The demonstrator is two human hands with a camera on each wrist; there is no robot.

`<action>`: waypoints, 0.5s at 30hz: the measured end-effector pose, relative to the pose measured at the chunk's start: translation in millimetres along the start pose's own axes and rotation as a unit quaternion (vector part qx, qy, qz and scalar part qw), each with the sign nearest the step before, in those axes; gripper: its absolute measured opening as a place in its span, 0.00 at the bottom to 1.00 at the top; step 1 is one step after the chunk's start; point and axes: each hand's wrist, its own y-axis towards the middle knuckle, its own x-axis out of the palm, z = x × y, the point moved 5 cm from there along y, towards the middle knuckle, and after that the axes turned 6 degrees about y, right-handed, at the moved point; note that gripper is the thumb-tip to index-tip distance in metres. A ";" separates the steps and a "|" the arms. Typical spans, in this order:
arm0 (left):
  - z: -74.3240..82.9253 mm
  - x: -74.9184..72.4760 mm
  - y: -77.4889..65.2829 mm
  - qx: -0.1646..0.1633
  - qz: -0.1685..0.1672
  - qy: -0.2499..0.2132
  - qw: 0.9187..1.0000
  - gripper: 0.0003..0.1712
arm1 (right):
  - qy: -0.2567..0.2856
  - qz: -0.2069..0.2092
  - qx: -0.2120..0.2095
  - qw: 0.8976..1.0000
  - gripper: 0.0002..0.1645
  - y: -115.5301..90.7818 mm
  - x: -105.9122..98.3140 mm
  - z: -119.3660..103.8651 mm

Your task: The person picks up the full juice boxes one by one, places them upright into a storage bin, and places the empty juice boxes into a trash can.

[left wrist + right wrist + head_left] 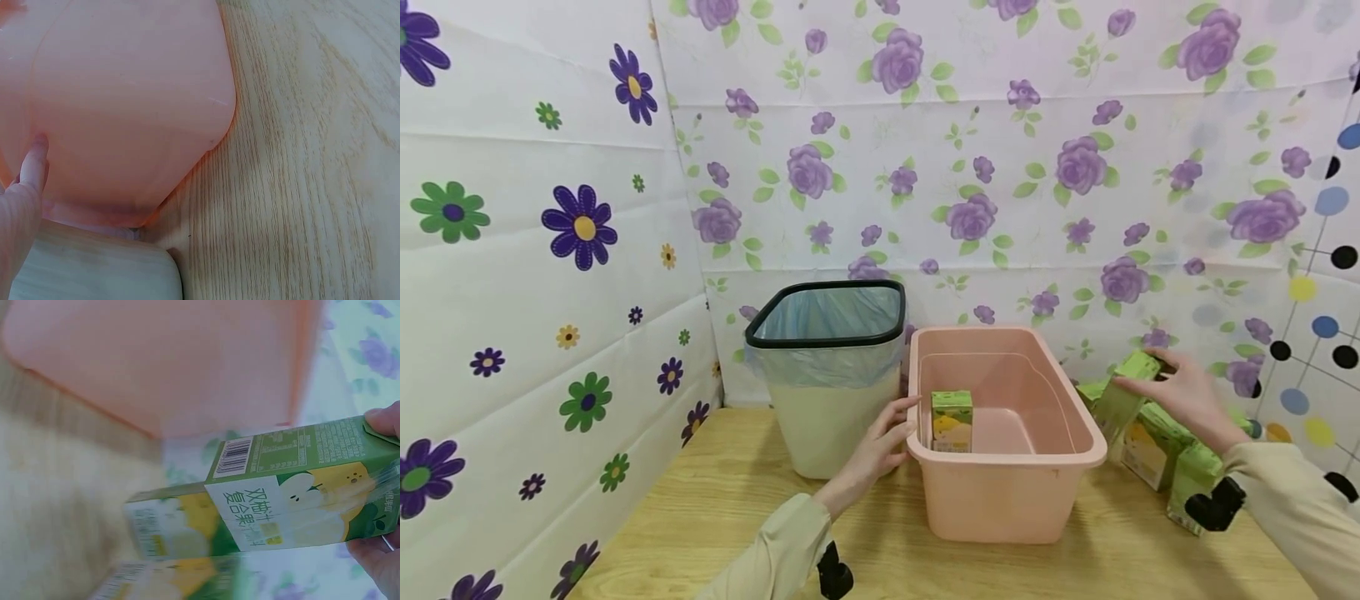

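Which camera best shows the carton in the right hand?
The right wrist view: the carton appears large, its printed sides clear. The head view shows it small and tilted; the left wrist view doesn't show it.

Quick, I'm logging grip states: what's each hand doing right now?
Left hand: open, touching the side of the pink tub.
Right hand: closed, holding a green juice carton by one end.

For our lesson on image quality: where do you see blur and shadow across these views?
Right wrist: held carton legible, lowest carton and table blurred, soft shadow beside the pink tub; left wrist: wood grain fairly crisp; head: floral backdrop mostly clear.
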 end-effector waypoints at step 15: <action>16.1 5.2 -6.2 -0.002 -0.005 0.000 1.000 0.25 | 0.019 -0.010 -0.005 1.000 0.51 31.1 -30.2 -63.6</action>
